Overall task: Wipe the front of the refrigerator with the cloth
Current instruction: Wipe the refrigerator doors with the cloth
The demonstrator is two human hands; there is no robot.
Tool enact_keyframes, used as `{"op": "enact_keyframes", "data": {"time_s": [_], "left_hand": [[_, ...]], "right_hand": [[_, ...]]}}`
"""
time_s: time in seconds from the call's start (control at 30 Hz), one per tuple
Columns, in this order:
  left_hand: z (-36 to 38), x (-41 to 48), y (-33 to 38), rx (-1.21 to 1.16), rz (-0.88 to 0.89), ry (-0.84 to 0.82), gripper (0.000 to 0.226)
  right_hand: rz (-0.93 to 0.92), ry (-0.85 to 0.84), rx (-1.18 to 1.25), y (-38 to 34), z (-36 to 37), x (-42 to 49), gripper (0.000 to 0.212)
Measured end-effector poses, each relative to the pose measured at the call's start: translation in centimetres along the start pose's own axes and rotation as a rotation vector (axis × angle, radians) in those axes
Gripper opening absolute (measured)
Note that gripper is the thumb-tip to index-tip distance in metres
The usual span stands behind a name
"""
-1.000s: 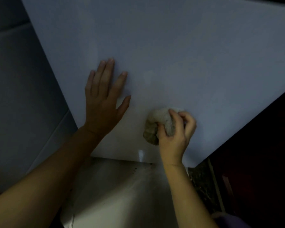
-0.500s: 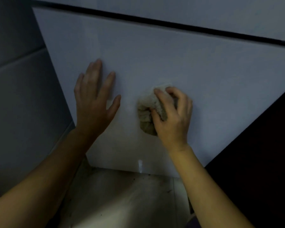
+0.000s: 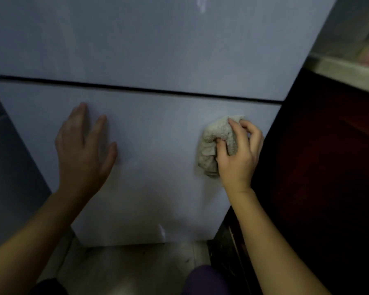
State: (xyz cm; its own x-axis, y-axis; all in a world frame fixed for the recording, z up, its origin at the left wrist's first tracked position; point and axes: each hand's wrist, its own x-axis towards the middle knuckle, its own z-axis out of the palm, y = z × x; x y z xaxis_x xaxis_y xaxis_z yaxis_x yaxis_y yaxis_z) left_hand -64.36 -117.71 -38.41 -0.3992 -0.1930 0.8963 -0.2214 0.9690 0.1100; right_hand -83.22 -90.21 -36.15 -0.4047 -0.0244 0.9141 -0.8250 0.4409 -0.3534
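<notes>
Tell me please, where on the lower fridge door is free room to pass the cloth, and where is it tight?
Free: the wide patch between the left hand and the cloth, and the strip below both hands down to the lower door bottom edge. Tight: the right hand works close to the door's right edge, beside the dark cabinet.
</notes>
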Motion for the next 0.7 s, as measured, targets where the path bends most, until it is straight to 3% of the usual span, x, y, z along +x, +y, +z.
{"op": "enact_keyframes", "data": {"time_s": [0.23, 0.5, 0.7], "left_hand": [[-3.3, 8.0, 0.3, 0.022, 0.102, 0.179, 0.056], [-8.0, 18.8, -3.7, 0.127, 0.065, 0.228, 0.056], [-8.7, 18.5, -4.4, 0.148, 0.143, 0.181, 0.059]], "right_hand": [[-0.171, 0.094, 0.097, -5.1, 0.4, 9.2, 0.043], [-0.419, 0.144, 0.093, -13.9, 1.0, 22.9, 0.034], [-0.573, 0.026, -0.065, -15.4, 2.3, 21.5, 0.042]]}}
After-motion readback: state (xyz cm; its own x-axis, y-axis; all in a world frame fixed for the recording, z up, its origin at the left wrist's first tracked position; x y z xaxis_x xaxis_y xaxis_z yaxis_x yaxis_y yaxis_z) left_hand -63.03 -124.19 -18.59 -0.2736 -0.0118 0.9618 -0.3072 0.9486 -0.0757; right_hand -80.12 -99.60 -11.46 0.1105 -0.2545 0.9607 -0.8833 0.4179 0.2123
